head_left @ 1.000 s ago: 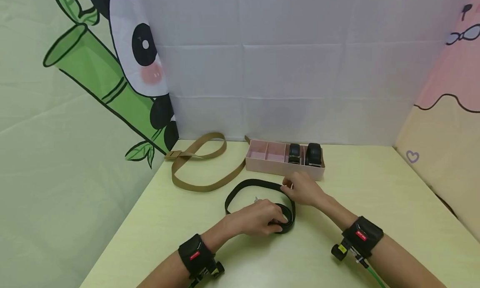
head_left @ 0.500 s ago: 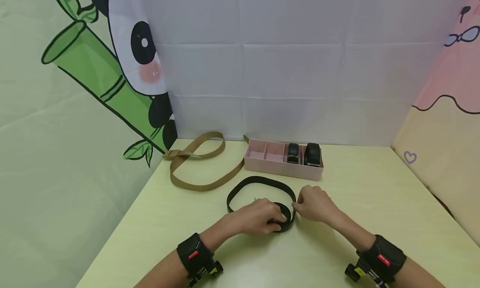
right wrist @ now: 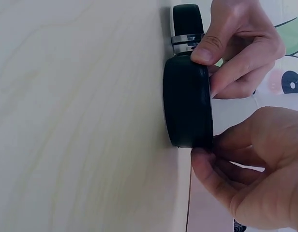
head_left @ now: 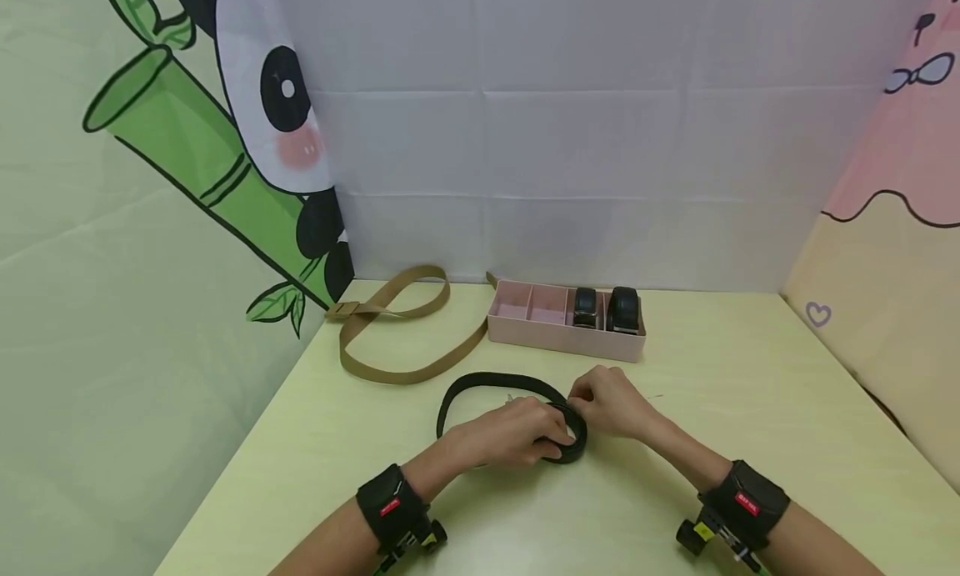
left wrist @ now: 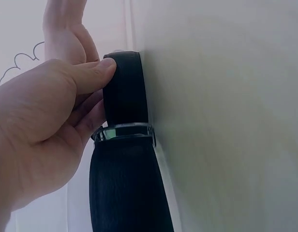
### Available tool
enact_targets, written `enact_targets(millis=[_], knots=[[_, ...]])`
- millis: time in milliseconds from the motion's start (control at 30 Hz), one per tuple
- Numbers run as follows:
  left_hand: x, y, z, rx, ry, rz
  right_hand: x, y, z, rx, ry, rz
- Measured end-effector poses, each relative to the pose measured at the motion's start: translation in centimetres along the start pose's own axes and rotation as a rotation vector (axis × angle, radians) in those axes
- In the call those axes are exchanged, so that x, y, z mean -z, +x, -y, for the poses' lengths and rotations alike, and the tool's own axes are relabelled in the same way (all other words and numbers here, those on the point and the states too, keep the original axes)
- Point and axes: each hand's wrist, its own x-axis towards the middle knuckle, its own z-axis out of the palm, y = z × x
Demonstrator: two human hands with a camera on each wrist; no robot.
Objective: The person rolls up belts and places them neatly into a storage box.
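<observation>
A black belt [head_left: 495,381] stands on its edge on the table, wound into a small coil at its right end with a wider loop running off to the left. My left hand [head_left: 517,433] pinches the coil between thumb and fingers. A silver buckle [left wrist: 125,131] shows on the belt in the left wrist view. At the coil's far right side, my right hand [head_left: 611,401] pinches the strap. In the right wrist view, the fingertips [right wrist: 203,157] of that hand meet the belt's edge, below the left hand [right wrist: 243,48].
Behind the hands stands a pink divided box [head_left: 562,336] with two rolled black belts [head_left: 622,311] in its right compartments. A tan belt [head_left: 397,376] lies loosely looped left of the box. Printed cloth walls [head_left: 585,142] border the table.
My right hand has slid along the strap toward me, then shifted left against the coil. The wide loop has moved left and flattened. My left hand has kept its place on the coil.
</observation>
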Motion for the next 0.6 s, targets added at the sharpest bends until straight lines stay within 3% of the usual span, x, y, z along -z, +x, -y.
enact_targets(millis=[133, 367, 467, 600], knots=[[0.0, 0.0, 0.0, 0.005, -0.013, -0.005, -0.2, 0.0, -0.3, 0.014, 0.023, 0.02], [0.2, -0.3, 0.0, 0.013, -0.003, -0.003, -0.8, 0.1, -0.2, -0.004, -0.045, -0.029], [0.5, -1.3, 0.1, 0.033, 0.005, -0.049, -1.0, 0.1, -0.1, -0.031, -0.052, -0.026], [1.6, -3.8, -0.1, 0.156, 0.022, -0.167, -0.7, 0.3, -0.4, -0.069, -0.055, -0.011]])
